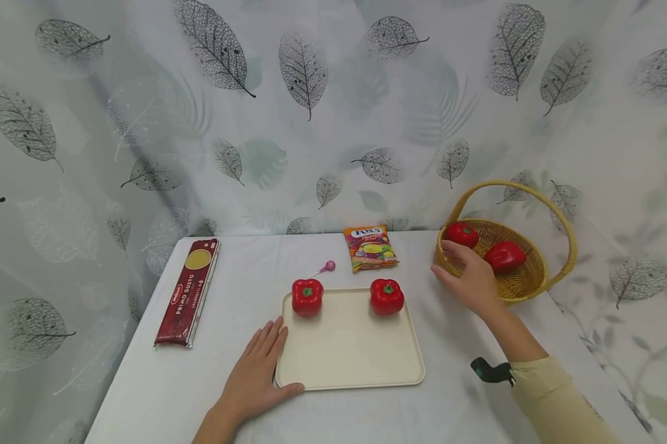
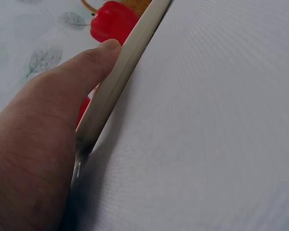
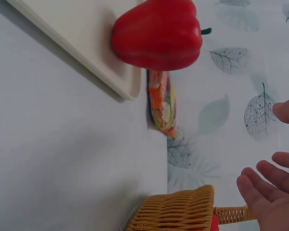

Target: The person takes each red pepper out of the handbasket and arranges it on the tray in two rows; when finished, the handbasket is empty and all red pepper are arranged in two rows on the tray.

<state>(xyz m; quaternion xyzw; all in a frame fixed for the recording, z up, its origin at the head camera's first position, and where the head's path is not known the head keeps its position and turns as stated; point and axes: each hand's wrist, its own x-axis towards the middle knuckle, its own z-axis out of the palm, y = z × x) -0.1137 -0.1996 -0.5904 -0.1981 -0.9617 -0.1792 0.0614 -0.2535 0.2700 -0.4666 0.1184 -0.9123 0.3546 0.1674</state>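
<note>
My left hand (image 1: 254,373) lies with straight fingers along the left side of a cream tray (image 1: 361,351), its thumb touching the near edge; the left wrist view has that thumb against the rim. Two red bell peppers stand on the tray, one at the far left corner (image 1: 307,298) and one at the far right (image 1: 386,298). Over the left rim of a wicker basket (image 1: 519,285) hovers my right hand (image 1: 472,280), holding nothing, its fingers spread loosely in the right wrist view (image 3: 279,192). Inside the basket are a round red bell pepper (image 1: 462,234) and a longer red one (image 1: 505,257).
Behind the tray lie a pink lollipop (image 1: 328,266) and an orange candy bag (image 1: 370,248). A dark red spaghetti pack (image 1: 189,293) lies at the table's left. The basket's tall handle (image 1: 533,191) arches above it. A leaf-print curtain (image 1: 311,123) hangs behind the white table.
</note>
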